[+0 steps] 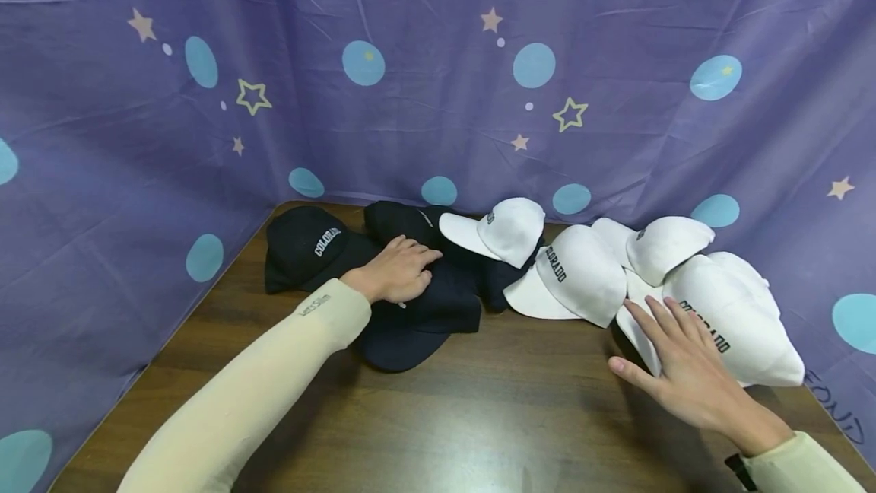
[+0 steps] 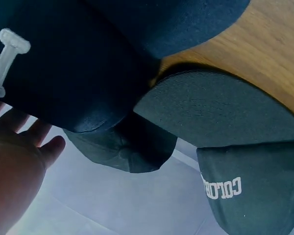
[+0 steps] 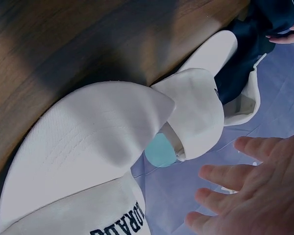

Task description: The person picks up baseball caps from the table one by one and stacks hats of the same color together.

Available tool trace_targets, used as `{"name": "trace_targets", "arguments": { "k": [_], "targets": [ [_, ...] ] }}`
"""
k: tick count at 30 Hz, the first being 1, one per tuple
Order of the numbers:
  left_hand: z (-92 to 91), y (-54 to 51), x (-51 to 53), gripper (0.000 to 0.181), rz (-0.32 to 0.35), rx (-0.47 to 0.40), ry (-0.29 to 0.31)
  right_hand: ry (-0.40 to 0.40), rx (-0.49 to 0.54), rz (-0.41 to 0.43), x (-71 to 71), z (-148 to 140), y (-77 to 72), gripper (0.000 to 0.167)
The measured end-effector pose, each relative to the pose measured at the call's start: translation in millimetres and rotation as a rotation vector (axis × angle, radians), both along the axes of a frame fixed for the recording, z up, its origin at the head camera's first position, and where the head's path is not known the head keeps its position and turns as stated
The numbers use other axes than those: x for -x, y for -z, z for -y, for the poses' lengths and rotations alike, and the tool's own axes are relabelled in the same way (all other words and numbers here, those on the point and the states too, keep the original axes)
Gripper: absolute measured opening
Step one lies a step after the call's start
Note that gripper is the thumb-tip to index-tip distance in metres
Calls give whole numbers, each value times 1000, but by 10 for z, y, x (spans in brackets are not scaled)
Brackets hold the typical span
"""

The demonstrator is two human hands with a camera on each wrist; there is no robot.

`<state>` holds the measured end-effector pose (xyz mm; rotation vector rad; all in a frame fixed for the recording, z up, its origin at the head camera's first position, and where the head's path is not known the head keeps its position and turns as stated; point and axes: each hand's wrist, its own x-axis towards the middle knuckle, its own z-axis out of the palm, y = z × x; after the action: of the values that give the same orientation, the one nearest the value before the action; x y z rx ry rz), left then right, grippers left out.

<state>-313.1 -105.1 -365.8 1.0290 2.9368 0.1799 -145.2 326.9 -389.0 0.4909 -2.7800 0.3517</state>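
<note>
My left hand (image 1: 397, 271) rests over the crown of a navy baseball cap (image 1: 446, 303) at the middle of the table. In the left wrist view its fingertips pass behind that cap's edge, so their contact is partly hidden. To the left lies a black cap (image 1: 301, 249) lettered COLORADO, and another black cap (image 1: 395, 219) sits behind. My right hand (image 1: 684, 371), fingers spread, is over the front of a white COLORADO cap (image 1: 746, 310). Nothing is held in it; the right wrist view shows its fingers apart from the white caps.
One white cap (image 1: 520, 230) lies partly on the dark caps. Two more, a middle white cap (image 1: 591, 272) and a rear white cap (image 1: 671, 246), lie to its right. A purple curtain (image 1: 424, 128) with stars and dots stands behind the wooden table (image 1: 479, 409).
</note>
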Motion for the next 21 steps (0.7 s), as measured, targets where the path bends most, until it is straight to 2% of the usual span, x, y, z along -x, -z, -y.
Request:
{"name": "trace_targets", "arguments": {
  "k": [3, 6, 11, 14, 16, 21],
  "targets": [
    [3, 18, 36, 51, -11, -7, -11, 4, -2, 3, 5, 2, 1, 89],
    [2, 17, 43, 49, -54, -8, -21, 5, -2, 8, 10, 4, -1, 89],
    [6, 7, 20, 34, -93, -33, -36, 3, -1, 11, 7, 4, 3, 89],
    [32, 12, 27, 28, -82, -78, -48, 5, 2, 18, 5, 8, 9, 89],
    [57, 11, 32, 26, -52, -124, -61, 5, 5, 23, 4, 12, 15, 89],
    [140, -14, 12, 20, 45, -301, -111, -1, 23, 15, 2, 21, 32, 88]
  ]
}}
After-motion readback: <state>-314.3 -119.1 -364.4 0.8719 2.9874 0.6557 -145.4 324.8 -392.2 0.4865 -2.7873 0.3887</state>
